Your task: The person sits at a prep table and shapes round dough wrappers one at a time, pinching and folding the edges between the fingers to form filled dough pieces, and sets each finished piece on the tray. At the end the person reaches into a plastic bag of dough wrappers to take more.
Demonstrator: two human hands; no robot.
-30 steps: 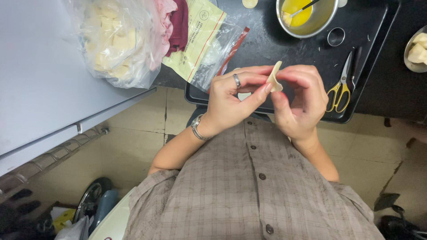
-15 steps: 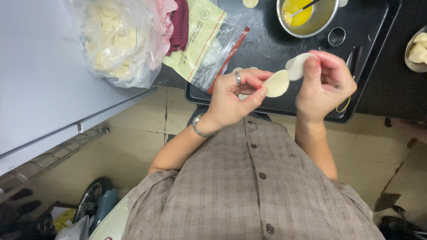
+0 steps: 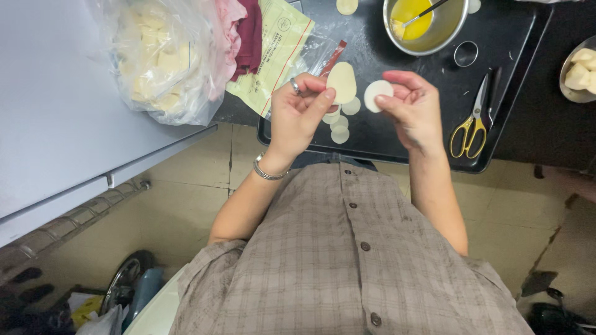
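Dough rounds, one pinched in each hand above a black tray.

Left hand (image 3: pixel 302 110) grips a pale oval dough round (image 3: pixel 341 82) between thumb and forefinger, its other fingers curled; right hand (image 3: pixel 413 107) pinches a smaller white dough disc (image 3: pixel 376 94) at its fingertips, just beside the first. More cut discs (image 3: pixel 341 123) lie below on the black tray (image 3: pixel 397 139), near yellow-handled scissors (image 3: pixel 473 124), a ring cutter (image 3: pixel 465 53) and a steel bowl of beaten egg (image 3: pixel 424 23).
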